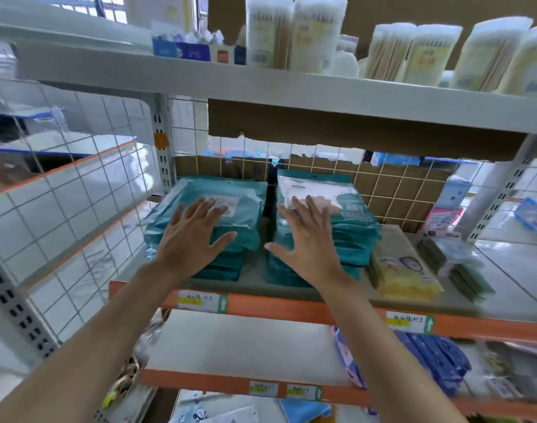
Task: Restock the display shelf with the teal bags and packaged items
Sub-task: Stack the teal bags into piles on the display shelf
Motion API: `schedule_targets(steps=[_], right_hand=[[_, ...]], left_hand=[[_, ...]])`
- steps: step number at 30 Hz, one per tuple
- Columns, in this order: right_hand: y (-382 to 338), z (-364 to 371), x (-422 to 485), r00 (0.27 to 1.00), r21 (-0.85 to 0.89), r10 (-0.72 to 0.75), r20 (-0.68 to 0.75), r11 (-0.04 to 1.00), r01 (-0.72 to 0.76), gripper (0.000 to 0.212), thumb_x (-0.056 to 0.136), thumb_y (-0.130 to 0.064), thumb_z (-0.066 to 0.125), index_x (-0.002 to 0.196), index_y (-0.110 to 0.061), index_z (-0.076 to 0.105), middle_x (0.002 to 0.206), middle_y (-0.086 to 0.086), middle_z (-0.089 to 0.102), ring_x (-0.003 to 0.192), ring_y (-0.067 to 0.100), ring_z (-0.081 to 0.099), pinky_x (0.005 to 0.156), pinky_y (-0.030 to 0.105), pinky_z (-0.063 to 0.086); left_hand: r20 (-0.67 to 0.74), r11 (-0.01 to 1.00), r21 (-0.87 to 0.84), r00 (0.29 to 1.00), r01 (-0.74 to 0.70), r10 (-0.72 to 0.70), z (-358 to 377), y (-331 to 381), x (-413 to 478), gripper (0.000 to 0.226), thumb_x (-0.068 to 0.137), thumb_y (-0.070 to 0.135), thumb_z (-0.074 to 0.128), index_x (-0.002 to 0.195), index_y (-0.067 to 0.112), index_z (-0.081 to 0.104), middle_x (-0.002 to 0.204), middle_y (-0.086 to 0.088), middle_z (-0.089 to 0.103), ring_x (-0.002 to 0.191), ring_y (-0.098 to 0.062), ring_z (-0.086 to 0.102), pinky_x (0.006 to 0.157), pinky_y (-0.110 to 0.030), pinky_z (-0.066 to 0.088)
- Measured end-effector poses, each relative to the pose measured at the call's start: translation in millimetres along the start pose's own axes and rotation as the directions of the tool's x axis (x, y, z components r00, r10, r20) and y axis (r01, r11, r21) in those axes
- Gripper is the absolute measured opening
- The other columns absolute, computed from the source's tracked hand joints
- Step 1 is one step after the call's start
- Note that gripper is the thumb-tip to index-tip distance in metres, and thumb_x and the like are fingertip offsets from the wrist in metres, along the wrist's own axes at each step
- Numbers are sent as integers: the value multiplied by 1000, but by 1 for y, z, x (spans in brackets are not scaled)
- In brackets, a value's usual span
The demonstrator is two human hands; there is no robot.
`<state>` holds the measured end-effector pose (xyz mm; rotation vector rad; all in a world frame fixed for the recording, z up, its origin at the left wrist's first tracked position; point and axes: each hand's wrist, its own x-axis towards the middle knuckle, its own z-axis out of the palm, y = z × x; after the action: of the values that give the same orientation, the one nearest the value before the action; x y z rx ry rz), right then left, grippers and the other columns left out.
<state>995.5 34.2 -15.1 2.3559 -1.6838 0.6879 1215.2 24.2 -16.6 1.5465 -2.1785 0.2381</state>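
The left grip (191,236) is released, with fingers straight and spread, and rests flat on the left stack of teal bags (246,206). The right grip (307,239) is also released and rests flat on the right stack (352,230). Both stacks sit side by side on the middle shelf (291,308). Yellow packs (404,279) lie just beside the right stack.

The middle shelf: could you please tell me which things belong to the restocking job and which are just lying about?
Job in hand:
left stack of teal bags, under the left hand
right stack of teal bags, under the right hand
display shelf

Just lying about:
cotton swab packs, upper shelf
blue packets, lower shelf
pink-and-blue box, far right
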Motion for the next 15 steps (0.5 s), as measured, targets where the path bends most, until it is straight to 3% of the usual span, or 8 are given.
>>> schedule_targets(steps=[3, 5, 8, 12, 15], right_hand=[[-32, 12, 10, 983, -79, -122, 139, 988, 134, 87, 80, -63, 55, 149, -21, 20, 156, 6, 17, 146, 27, -1, 114, 46, -10], [-51, 20, 17, 975, -86, -125, 185, 986, 143, 86, 82, -58, 56, 149, -19, 18, 156, 6, 18, 146, 26, 0, 115, 44, -10], [-77, 34, 26, 979, -54, -100, 179, 992, 112, 82, 84, -52, 59, 149, -19, 20, 154, 7, 24, 145, 26, 10, 117, 40, 0], [-99, 46, 40, 992, -80, 15, 128, 997, -5, 71, 88, -46, 58, 146, -22, 26, 152, 5, 31, 140, 24, 26, 113, 37, 20], [-101, 49, 46, 995, -134, 72, 71, 989, -62, 61, 89, -29, 61, 143, -25, 33, 149, -1, 36, 136, 19, 33, 109, 34, 24]], left_hand=[[18, 999, 15, 999, -28, 28, -5, -27, -5, 84, 77, 71, 21, 141, 19, 38, 149, -5, 35, 140, -24, 25, 115, -43, 9], [17, 998, 28, 998, -54, 53, -4, -45, -6, 86, 76, 72, 18, 140, 19, 40, 147, -6, 37, 139, -26, 28, 114, -43, 8], [26, 995, 21, 995, -100, 99, -2, -65, -10, 79, 79, 68, 28, 139, 19, 42, 147, -8, 38, 140, -28, 26, 114, -50, 13], [16, 992, -69, 994, -110, 112, 4, -84, -18, 71, 84, 44, 62, 144, 19, 33, 153, -7, 27, 144, -25, 12, 116, -46, 3], [-15, 983, -123, 990, -139, 138, 7, -102, -19, 74, 81, 38, 67, 144, 16, 34, 150, -12, 31, 142, -30, 17, 116, -51, 12]])
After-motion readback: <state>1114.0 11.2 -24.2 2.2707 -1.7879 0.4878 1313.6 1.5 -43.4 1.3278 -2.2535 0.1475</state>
